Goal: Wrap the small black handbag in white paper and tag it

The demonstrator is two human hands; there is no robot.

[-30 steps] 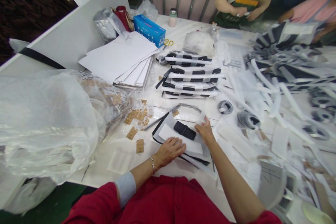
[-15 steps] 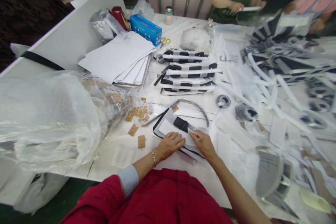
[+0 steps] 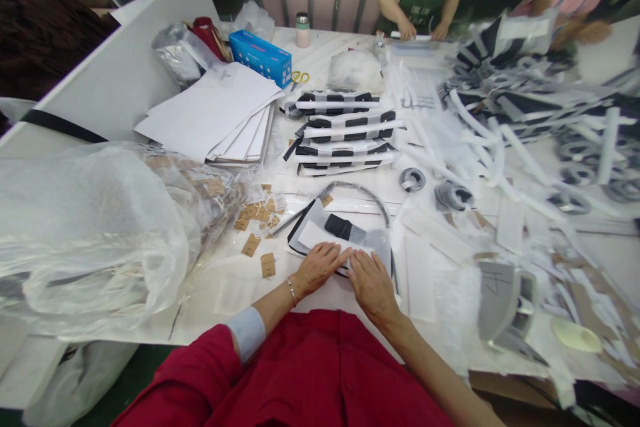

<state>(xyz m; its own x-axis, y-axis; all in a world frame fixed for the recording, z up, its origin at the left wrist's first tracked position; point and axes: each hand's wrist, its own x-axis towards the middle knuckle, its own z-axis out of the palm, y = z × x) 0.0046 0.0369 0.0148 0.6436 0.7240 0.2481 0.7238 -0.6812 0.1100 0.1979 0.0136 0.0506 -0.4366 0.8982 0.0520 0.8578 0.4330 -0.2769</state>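
The black-and-grey piece (image 3: 379, 238) lies on the table (image 3: 203, 313) just ahead of me, its near edge under my fingers. My left hand (image 3: 320, 268) and right hand (image 3: 373, 283) rest palm down, side by side, fingers stretched out across the white strip (image 3: 316, 235); whether either pinches it, I can't tell.

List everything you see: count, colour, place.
Flat bag: one, black and grey, near centre
Tags: several, brown, left of it
Plastic bag: one, translucent, far left
Sheets: one stack, white, upper left
Box: one, blue, beyond sheets
Flask: one, pink and green, far edge
Wrapped bundles: several, black and white, beyond flat bag
Coils: several, grey, right
Strips: many, white, right
Unidentified object: one, grey, lower right
People: two, green and pink clothing, upper right
Left hand, right hand: one each, bare, on flat bag
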